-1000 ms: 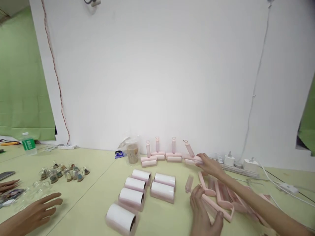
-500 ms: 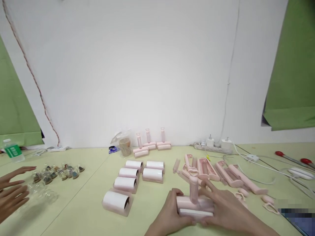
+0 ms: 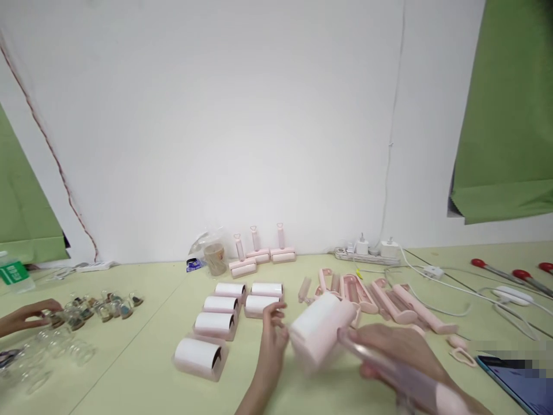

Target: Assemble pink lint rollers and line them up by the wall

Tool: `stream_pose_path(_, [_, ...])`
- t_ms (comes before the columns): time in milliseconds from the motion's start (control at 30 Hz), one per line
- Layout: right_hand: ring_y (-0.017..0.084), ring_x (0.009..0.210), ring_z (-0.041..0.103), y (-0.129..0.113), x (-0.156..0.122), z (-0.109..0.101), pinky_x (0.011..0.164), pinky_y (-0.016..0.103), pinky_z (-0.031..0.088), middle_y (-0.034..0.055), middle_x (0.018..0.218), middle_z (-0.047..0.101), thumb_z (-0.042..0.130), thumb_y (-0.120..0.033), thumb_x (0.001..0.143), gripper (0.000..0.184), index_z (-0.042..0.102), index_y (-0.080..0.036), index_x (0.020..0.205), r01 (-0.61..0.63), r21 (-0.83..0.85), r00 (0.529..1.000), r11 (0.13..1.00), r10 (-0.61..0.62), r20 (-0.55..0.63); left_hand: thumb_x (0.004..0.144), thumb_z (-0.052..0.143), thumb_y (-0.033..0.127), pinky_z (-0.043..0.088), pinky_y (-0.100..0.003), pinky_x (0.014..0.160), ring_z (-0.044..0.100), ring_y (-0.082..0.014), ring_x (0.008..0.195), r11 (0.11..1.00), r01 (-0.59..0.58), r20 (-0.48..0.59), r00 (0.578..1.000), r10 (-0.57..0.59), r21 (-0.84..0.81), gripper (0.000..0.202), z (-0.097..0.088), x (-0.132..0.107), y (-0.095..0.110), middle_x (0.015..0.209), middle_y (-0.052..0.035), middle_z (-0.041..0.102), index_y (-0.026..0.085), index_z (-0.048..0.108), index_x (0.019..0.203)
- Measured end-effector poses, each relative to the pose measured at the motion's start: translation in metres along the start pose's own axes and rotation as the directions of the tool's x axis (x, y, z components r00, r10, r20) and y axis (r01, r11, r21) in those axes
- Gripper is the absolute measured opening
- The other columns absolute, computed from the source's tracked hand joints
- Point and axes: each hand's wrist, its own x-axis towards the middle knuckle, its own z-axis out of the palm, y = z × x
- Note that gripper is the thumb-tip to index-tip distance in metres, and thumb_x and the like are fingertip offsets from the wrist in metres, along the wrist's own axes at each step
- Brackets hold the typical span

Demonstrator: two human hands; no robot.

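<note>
Right hand (image 3: 389, 351) grips one roller (image 3: 317, 323), tilted over the near tabletop (image 3: 142, 369). Left hand (image 3: 272, 331), half-open and empty, is just beside the roller's head; contact cannot be told. One phone (image 3: 516, 380) lies right. Left and beyond: six rolls (image 3: 215, 324), bare surface alongside. Three upright rollers (image 3: 283, 254) line the far edge, by the wall (image 3: 276, 115).

The held roller (image 3: 322, 328) is blurred, but it looks like smooth pink plastic with white paper; its handle (image 3: 401, 374) seems to be clear, glossy plastic. The 6 rolls (image 3: 197, 354) look like smooth white paper in shiny, transparent film. The loose parts (image 3: 425, 311) are of smooth pink plastic. The table (image 3: 142, 369) is smooth, the wall (image 3: 259, 115) matt, the curtain (image 3: 510, 115) of cloth.
</note>
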Motion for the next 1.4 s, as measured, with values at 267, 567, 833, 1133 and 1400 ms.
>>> stream_pose_path(267, [0.018, 0.066, 0.063, 0.011, -0.008, -0.005, 0.053, 0.028, 0.044, 0.0058, 0.096, 0.068, 0.036, -0.013, 0.083, 0.045, 0.042, -0.028, 0.125, 0.307, -0.402, 0.940, 0.862, -0.210, 0.268, 0.065, 0.062, 0.042, 0.045, -0.032, 0.065, 0.059, -0.0186, 0.067, 0.758, 0.597, 0.394, 0.784, -0.480, -0.263, 0.044, 0.009, -0.018, 0.014, 0.080, -0.0085, 0.064, 0.014, 0.047, 0.095])
stream_pose_path(567, [0.013, 0.048, 0.049, -0.002, -0.011, -0.015, 0.045, 0.023, 0.040, -0.0027, 0.053, 0.047, 0.038, -0.044, 0.083, 0.030, 0.045, -0.023, 0.062, -0.471, 0.252, 0.881, 0.845, 0.462, 0.100, 0.059, 0.071, 0.030, 0.046, -0.034, 0.067, 0.061, -0.0213, 0.073, 0.914, 0.387, 0.421, 0.854, -0.304, -0.124, 0.047, 0.024, -0.026, 0.010, 0.079, -0.0028, 0.060, 0.019, 0.043, 0.095])
stream_pose_path(833, [0.012, 0.057, 0.050, -0.019, -0.014, 0.008, 0.054, 0.022, 0.041, -0.0017, 0.059, 0.051, 0.041, -0.038, 0.083, 0.026, 0.049, -0.021, 0.065, -0.519, 0.244, 0.845, 0.819, 0.449, 0.289, 0.063, 0.066, 0.030, 0.042, -0.031, 0.076, 0.055, -0.0203, 0.083, 0.979, 0.159, 0.325, 0.926, -0.192, 0.124, 0.040, 0.024, -0.024, -0.004, 0.086, -0.0035, 0.058, 0.016, 0.050, 0.096])
stream_pose_path(1133, [0.015, 0.066, 0.059, -0.014, -0.016, 0.016, 0.063, 0.025, 0.045, -0.0024, 0.063, 0.059, 0.052, -0.037, 0.077, 0.016, 0.046, -0.022, 0.076, -0.644, 0.552, 0.755, 0.529, 0.557, 0.347, 0.062, 0.064, 0.025, 0.041, -0.031, 0.076, 0.052, -0.0202, 0.084, 0.980, 0.143, 0.278, 0.944, -0.178, 0.141, 0.039, 0.026, -0.023, 0.006, 0.090, -0.0059, 0.057, 0.013, 0.051, 0.097])
stream_pose_path(1400, [0.014, 0.066, 0.054, 0.000, -0.027, 0.041, 0.060, 0.024, 0.043, -0.0001, 0.073, 0.056, 0.039, -0.014, 0.080, 0.016, 0.051, -0.023, 0.085, -0.064, 0.058, 0.985, 0.996, 0.053, 0.166, 0.064, 0.062, 0.026, 0.041, -0.028, 0.074, 0.052, -0.0192, 0.079, 0.986, 0.107, 0.276, 0.951, -0.140, 0.131, 0.030, 0.027, -0.024, 0.005, 0.083, -0.0042, 0.059, 0.012, 0.056, 0.090])
